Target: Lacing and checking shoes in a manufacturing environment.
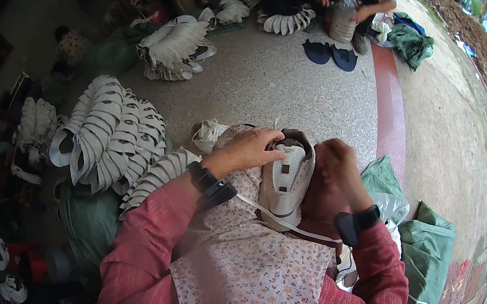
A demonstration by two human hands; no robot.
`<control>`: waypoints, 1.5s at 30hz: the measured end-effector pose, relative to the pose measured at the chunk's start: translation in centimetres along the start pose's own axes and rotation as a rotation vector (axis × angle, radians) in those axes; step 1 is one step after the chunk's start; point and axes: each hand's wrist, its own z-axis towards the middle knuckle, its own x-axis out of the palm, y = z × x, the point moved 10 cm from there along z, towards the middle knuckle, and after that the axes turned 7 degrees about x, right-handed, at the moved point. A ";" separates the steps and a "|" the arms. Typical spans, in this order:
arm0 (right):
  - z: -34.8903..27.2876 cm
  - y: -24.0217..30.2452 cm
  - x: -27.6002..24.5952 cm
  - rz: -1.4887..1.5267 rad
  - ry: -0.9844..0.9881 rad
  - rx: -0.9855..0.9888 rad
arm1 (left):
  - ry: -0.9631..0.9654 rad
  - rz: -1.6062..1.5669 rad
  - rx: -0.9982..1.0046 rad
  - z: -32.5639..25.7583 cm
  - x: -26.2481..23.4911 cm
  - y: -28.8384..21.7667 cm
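A white and beige sneaker (286, 186) lies on my lap, its brown-lined collar pointing away from me and its toe toward me. My left hand (254, 147) grips it at the collar, thumb on the pale perforated tongue and fingers at the left edge. Just right of the shoe is my right hand (338, 162), fingers curled and slightly blurred; whether a lace end is between them I cannot make out. A long white shoelace (286, 223) trails across the toe and over my lap. Beneath the shoe are a floral apron (251, 271) and dark red trouser cloth (322, 210).
Stacks of nested white shoe uppers (115, 134) stand at left, with another pile (174, 46) farther off. A laced shoe (208, 135) sits beside my left wrist. Green sacks (424, 258) lie at right. Two dark pieces (330, 55) and a plastic jug (344, 18) are near other people ahead.
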 end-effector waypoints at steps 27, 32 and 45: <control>-0.9 1.7 1.0 -0.272 -0.079 -0.422 | -0.116 0.077 0.214 1.8 2.7 -3.5; -0.4 1.7 2.2 -0.339 -0.089 -0.443 | 0.051 0.235 -0.034 3.7 5.3 -1.6; 0.5 0.7 4.5 -0.729 -0.131 -0.388 | 0.012 -0.721 -0.220 -0.2 4.2 1.9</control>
